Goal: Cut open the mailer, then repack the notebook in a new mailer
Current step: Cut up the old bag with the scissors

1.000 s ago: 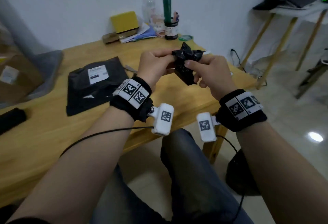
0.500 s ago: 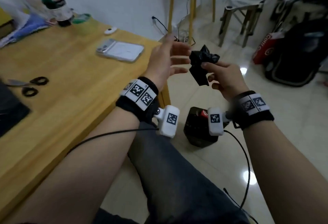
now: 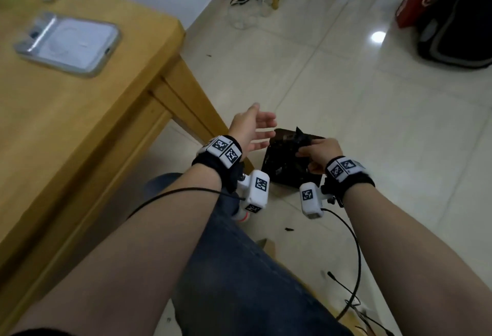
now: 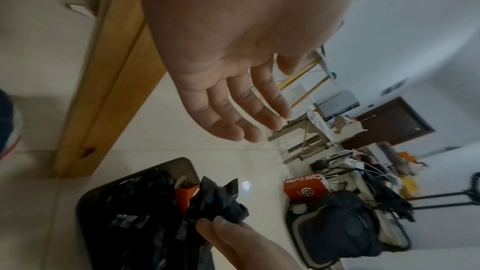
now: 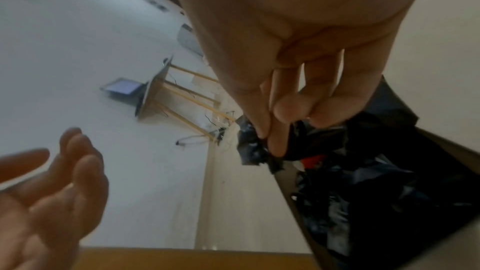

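right hand (image 3: 320, 152) pinches crumpled black mailer (image 4: 215, 200) over a black bin (image 3: 279, 173) on the floor. left hand (image 3: 251, 129) spread, holding nothing. red bag (image 4: 305, 186) reads "cotti coffee". bin contents dark, indistinct; notebook not visible.

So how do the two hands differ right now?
The left hand is open, fingers spread and relaxed, holding nothing; the right hand pinches a crumpled black wad. The left hand hangs beside the bin, near the table leg; the right hand is over the bin's opening. Both wear tagged black wristbands.
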Action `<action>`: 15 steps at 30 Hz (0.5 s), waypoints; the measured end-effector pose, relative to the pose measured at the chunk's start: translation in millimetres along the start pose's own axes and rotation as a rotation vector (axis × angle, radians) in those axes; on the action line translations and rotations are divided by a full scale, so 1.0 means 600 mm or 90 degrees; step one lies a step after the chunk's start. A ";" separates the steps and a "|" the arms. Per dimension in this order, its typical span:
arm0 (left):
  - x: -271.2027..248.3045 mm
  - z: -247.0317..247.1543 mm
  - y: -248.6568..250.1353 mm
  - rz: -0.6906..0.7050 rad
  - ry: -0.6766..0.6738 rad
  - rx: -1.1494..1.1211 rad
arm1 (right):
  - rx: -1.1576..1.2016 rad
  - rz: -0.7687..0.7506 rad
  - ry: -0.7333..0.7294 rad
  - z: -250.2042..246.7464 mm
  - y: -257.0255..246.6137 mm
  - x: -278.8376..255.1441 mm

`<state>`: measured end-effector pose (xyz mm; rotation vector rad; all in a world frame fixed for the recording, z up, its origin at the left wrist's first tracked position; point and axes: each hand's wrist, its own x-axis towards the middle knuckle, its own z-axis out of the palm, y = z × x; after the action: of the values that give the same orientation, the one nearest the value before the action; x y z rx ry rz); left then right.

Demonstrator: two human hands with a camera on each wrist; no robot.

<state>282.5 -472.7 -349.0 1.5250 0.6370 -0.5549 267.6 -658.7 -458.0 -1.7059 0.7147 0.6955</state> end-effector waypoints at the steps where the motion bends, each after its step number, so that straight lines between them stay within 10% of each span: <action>1: 0.017 -0.001 -0.009 -0.021 0.005 -0.005 | -0.039 0.018 -0.016 0.006 0.008 0.019; 6: 0.080 -0.005 -0.037 -0.090 0.023 -0.015 | -0.028 0.118 -0.085 0.035 0.033 0.086; 15: 0.155 -0.016 -0.082 -0.175 0.046 -0.075 | 0.481 0.322 -0.218 0.066 0.055 0.163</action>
<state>315.8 -456.6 -447.8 1.3602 0.9278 -0.6600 301.9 -638.2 -561.3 -0.6971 1.0104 0.8871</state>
